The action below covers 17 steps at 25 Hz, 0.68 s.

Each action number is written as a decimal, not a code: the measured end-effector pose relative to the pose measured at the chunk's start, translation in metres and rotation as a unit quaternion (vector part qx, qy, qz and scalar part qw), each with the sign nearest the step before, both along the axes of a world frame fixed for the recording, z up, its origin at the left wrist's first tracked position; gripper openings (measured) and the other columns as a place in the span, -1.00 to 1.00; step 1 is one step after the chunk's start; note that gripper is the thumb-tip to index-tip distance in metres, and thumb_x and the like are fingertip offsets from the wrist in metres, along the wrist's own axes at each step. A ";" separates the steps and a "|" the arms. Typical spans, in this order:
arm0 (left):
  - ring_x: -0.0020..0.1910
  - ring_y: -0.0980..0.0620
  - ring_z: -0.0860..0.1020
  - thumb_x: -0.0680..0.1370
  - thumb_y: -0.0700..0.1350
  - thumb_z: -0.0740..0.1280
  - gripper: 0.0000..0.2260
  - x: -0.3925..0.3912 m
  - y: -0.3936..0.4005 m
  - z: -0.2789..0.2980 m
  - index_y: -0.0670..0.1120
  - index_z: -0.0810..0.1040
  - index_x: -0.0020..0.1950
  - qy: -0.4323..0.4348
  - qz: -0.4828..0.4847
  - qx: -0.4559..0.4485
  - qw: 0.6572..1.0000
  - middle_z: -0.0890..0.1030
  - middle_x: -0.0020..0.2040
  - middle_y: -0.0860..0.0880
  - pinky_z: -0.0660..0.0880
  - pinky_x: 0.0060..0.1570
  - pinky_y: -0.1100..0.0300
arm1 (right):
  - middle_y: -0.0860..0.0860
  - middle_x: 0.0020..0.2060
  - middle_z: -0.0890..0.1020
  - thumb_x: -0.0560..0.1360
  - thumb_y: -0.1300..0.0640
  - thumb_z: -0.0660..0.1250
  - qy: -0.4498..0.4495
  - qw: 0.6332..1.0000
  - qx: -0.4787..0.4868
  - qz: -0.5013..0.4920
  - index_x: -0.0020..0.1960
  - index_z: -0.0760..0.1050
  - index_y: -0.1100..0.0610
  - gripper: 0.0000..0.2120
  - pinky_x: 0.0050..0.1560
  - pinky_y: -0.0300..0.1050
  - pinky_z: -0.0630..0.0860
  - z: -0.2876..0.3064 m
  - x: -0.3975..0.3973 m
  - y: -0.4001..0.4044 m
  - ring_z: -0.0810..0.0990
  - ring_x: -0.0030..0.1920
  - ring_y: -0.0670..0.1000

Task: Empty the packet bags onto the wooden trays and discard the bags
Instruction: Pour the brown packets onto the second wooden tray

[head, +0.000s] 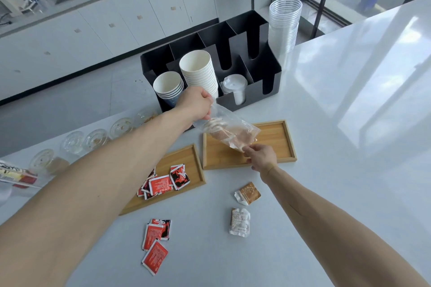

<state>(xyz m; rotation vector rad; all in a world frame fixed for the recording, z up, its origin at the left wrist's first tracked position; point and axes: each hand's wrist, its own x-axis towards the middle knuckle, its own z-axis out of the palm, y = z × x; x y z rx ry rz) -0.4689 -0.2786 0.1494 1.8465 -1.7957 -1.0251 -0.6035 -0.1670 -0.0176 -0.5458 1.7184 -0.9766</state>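
Left hand (194, 106): it grips the upper end of the clear bag (227, 131), fingers curled round the plastic.
Right hand (262, 156): it pinches the lower corner of the bag with the fingertips.
Bag: tilted, in the air above the far tray (283, 147), with brown packets inside.
Near tray (186, 161): it holds red packets (163, 183).
Table (326, 147): some red packets (156, 243) and two brown packets (243, 207) lie loose near the person.
Risk: if the bag's mouth passes beyond the tray's edge, more packets may fall on the table.
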 end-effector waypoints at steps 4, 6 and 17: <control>-0.31 -0.08 0.61 0.57 -0.16 0.27 -0.87 -0.003 0.000 0.010 -0.05 0.53 -0.17 -0.007 -0.018 -0.021 1.000 0.58 -0.28 -0.05 0.64 -0.01 -0.13 | 0.02 -0.36 0.61 0.50 0.07 0.41 -0.040 0.999 -0.020 -0.005 -0.27 0.62 0.10 -0.80 -0.45 -0.23 0.37 0.007 0.006 -0.005 0.47 -0.40 -0.01; -0.31 -0.08 0.61 0.57 -0.16 0.26 -0.90 -0.006 0.001 0.016 -0.06 0.54 -0.12 -0.020 -0.033 -0.039 0.999 0.58 -0.27 -0.04 0.64 -0.01 -0.10 | 0.00 -0.35 0.62 0.52 0.09 0.40 -0.049 0.998 -0.029 0.001 -0.26 0.62 0.08 -0.81 -0.52 -0.32 0.37 0.012 0.008 -0.007 0.48 -0.43 -0.05; -0.43 -0.01 0.59 0.57 -0.14 0.23 -0.86 -0.006 0.009 0.043 0.01 0.52 -0.17 -0.080 -0.057 -0.097 0.990 0.59 -0.24 0.01 0.63 -0.16 0.07 | 0.04 -0.33 0.65 0.54 0.14 0.36 -0.077 0.996 -0.050 0.022 -0.28 0.59 0.08 -0.79 -0.53 -0.29 0.35 0.030 0.022 -0.008 0.51 -0.43 -0.02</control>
